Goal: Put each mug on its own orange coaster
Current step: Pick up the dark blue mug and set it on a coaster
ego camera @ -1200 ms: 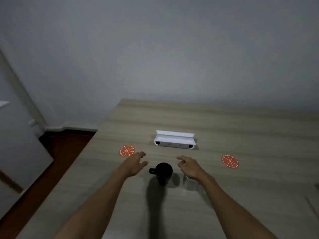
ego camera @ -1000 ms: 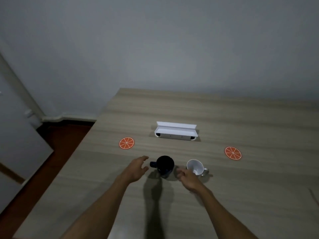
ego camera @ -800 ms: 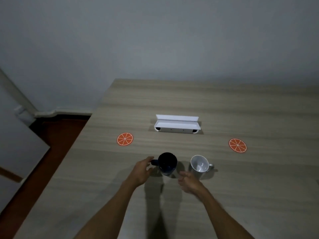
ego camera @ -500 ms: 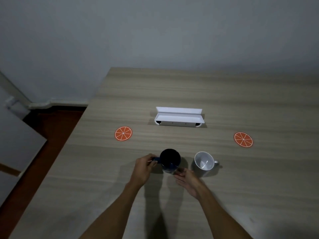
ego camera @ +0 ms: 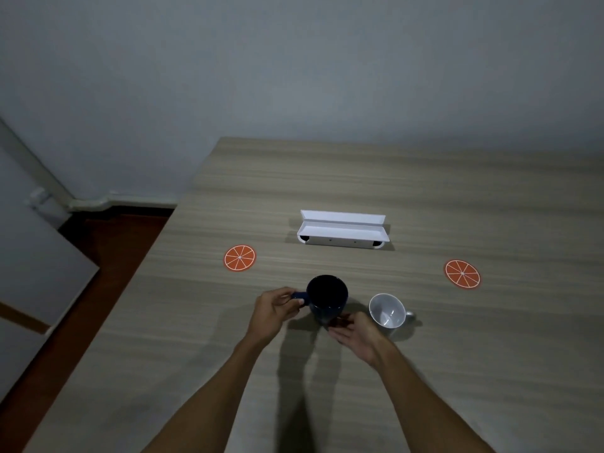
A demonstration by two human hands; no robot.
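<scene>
The dark mug (ego camera: 327, 298) is sitting upright on the wooden table (ego camera: 457, 371), with its handle pointing to the left. The left hand (ego camera: 274, 312) is curling around that handle, with the thumb and fingers pinching it. The right hand (ego camera: 356, 331) is lying at the near, lower side of the dark mug, palm turned up and fingers loosely curved, with the fingertips touching the mug's base; whether it is actually gripping cannot be told.

The white mug (ego camera: 387, 310) is standing just to the right of the dark mug, apart from it, with its handle pointing right and nothing holding it. Both mugs are resting on bare wood.

One orange coaster (ego camera: 239, 258) is lying beyond the dark mug and to its left, well apart from it. The other orange coaster (ego camera: 462, 274) is lying beyond the dark mug and far to its right, past the white mug. A white open box (ego camera: 342, 232) is sitting straight beyond the dark mug, farther back than both coasters.
</scene>
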